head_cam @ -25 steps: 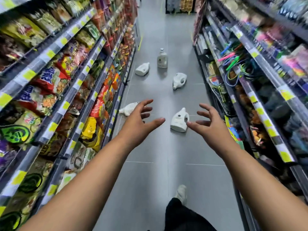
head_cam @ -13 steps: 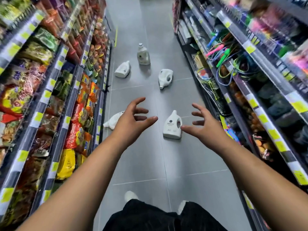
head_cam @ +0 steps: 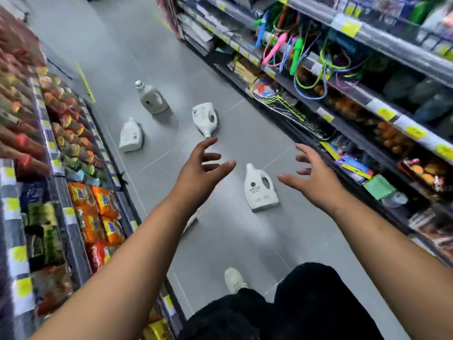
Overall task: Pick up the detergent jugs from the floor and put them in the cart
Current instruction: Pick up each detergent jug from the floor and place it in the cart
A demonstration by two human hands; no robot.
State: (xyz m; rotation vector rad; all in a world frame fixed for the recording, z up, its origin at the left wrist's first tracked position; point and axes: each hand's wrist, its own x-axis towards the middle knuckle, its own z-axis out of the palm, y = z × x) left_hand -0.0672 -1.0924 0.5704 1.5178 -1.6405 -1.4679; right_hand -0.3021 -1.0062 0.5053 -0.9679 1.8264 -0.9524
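Note:
Several detergent jugs lie on the grey aisle floor. The nearest white jug (head_cam: 261,188) lies flat between my two hands and below them. My left hand (head_cam: 199,171) is open with fingers spread, to the left of it. My right hand (head_cam: 312,176) is open too, just right of it. Neither hand touches a jug. Farther off lie a white jug (head_cam: 205,119), another white jug (head_cam: 131,136) by the left shelf, and a grey jug (head_cam: 153,100) standing upright. My left forearm hides most of one more white jug (head_cam: 192,220). No cart is in view.
Snack shelves (head_cam: 73,192) line the left side and shelves with skipping ropes and rackets (head_cam: 306,77) line the right. The aisle floor (head_cam: 152,40) runs on ahead. My black trousers and white shoe (head_cam: 234,279) show at the bottom.
The view has tilted and moved closer to the floor and the jugs. Both hands stay open and have come nearer the closest white jug.

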